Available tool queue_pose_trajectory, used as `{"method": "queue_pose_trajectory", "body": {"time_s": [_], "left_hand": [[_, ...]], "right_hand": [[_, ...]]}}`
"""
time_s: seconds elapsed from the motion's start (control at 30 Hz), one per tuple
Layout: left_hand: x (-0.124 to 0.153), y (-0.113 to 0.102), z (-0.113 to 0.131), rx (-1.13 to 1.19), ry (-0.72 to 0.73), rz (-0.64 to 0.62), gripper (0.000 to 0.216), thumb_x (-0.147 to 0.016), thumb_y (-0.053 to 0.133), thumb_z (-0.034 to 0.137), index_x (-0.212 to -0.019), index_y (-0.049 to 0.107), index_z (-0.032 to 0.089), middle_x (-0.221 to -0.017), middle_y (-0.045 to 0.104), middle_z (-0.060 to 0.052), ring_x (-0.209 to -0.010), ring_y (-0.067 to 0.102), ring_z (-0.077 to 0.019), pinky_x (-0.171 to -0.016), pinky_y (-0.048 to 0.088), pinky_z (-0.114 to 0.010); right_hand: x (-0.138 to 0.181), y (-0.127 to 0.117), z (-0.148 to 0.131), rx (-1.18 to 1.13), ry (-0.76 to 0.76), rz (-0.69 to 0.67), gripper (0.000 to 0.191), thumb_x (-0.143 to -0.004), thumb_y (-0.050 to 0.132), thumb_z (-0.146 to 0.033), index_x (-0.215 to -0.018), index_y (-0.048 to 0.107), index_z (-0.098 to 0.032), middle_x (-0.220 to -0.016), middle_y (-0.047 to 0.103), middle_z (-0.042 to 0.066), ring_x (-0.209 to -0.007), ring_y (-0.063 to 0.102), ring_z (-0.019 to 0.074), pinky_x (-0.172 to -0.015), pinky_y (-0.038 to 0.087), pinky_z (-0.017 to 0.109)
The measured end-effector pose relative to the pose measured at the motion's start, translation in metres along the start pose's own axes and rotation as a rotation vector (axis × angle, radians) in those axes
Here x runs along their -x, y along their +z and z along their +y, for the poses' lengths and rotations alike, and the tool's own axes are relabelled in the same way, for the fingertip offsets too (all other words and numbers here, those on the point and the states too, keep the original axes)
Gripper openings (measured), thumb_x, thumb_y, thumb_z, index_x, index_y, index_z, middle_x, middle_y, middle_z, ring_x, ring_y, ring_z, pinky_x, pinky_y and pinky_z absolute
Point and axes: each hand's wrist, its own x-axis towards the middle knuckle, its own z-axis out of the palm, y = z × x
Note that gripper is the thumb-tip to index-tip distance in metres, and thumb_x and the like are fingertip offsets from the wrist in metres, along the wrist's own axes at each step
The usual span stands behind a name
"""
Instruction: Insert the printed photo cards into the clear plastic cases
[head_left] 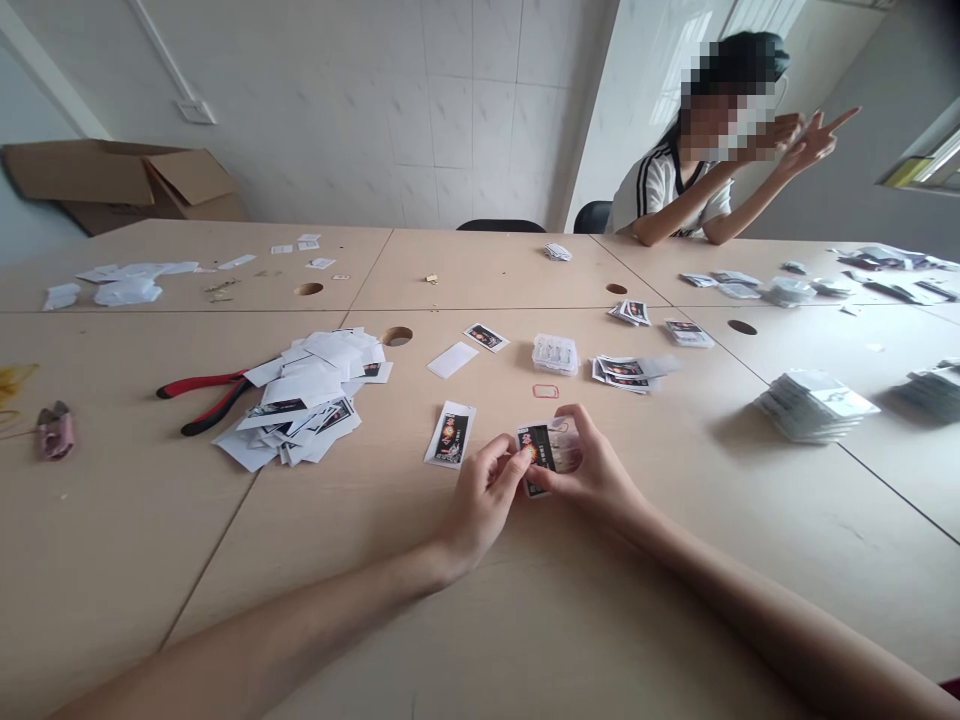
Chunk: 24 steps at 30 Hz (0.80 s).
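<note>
Head view: at the centre of the frame, we hold a printed packet (541, 440) by its two sides; our left hand (487, 485) has thumb and forefinger pinched on the left side; our right hand (589, 455) clamps the right side, thumb across the front; we cannot tell how the hidden fingers lie behind it; this double grip probably keeps the thin packet steady, printed face towards us; just left of the hands, a printed card (450, 435) lies flat, presumably for easy reach; at centre left, a card pile (307, 385) covers one end of the pliers (202, 382); above the hands stands a clear box (556, 355); at right, a packet stack (814, 405) sits well apart, likely to prevent mixing.
</note>
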Motion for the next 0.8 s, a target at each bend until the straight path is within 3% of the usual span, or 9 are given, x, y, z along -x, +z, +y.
{"method": "queue_pose_trajectory", "body": {"time_s": [0.17,0.33,0.8], "left_hand": [[0.0000,-0.0004,-0.0030,0.008,-0.007,-0.021,0.024,-0.080,0.038,0.038,-0.077,0.049,0.017,-0.063,0.052,0.002,-0.058,0.048,-0.0103,-0.052,0.035,-0.019],[0.0001,-0.0018,-0.0054,-0.019,-0.036,-0.044,0.027,-0.079,0.040,0.037,-0.101,0.043,0.020,-0.060,0.055,0.003,-0.056,0.051,-0.0117,-0.051,0.037,-0.020],[0.0007,-0.0005,-0.0007,-0.059,0.019,-0.009,0.018,-0.081,0.036,0.036,-0.087,0.046,0.022,-0.064,0.052,0.004,-0.056,0.051,-0.0108,-0.052,0.039,-0.019]], "right_hand": [[-0.0016,-0.0025,0.0002,-0.004,-0.009,-0.035,0.046,-0.061,0.064,-0.031,-0.092,0.031,-0.023,-0.063,0.052,-0.005,-0.051,0.052,0.0097,-0.045,0.043,0.020],[-0.0022,-0.0062,-0.0015,0.048,-0.014,-0.095,0.047,-0.061,0.063,-0.033,-0.094,0.032,-0.022,-0.066,0.053,-0.004,-0.053,0.052,0.0101,-0.047,0.044,0.020],[0.0005,-0.0035,0.0015,0.151,-0.033,-0.013,0.046,-0.062,0.062,-0.035,-0.097,0.034,-0.024,-0.065,0.057,-0.003,-0.053,0.054,0.0120,-0.048,0.044,0.023]]}}
